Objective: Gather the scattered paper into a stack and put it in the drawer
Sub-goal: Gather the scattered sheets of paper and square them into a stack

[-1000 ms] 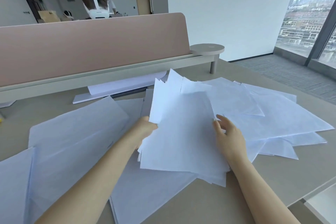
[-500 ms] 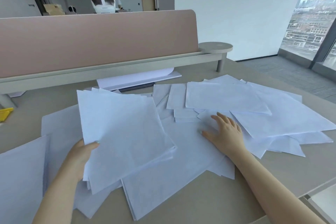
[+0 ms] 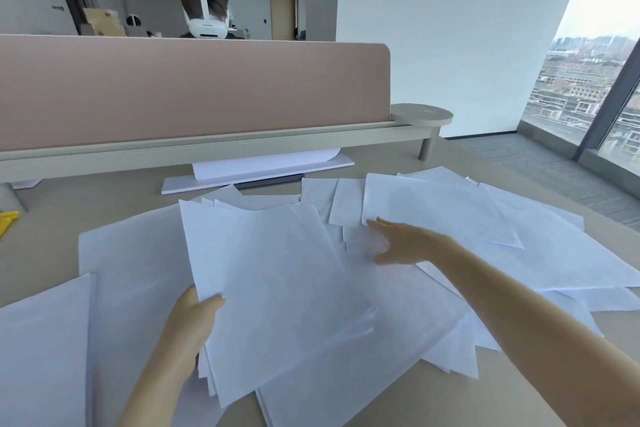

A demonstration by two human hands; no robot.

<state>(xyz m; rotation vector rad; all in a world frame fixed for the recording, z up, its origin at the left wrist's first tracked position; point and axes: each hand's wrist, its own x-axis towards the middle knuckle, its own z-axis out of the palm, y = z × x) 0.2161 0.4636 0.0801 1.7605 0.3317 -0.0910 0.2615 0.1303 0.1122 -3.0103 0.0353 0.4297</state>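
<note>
The left hand (image 3: 188, 326) grips a gathered stack of paper (image 3: 273, 291) by its near-left corner, thumb on top. The right hand (image 3: 403, 243), fingers straight and spread, touches loose sheets (image 3: 450, 215) strewn toward the desk's (image 3: 104, 194) right edge. Every sheet looks blank; no writing is readable.

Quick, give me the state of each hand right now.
Left hand: closed, its grip pinching the gathered stack of paper at the left edge.
Right hand: open, fingers straight, reaching over the loose sheets.
</note>
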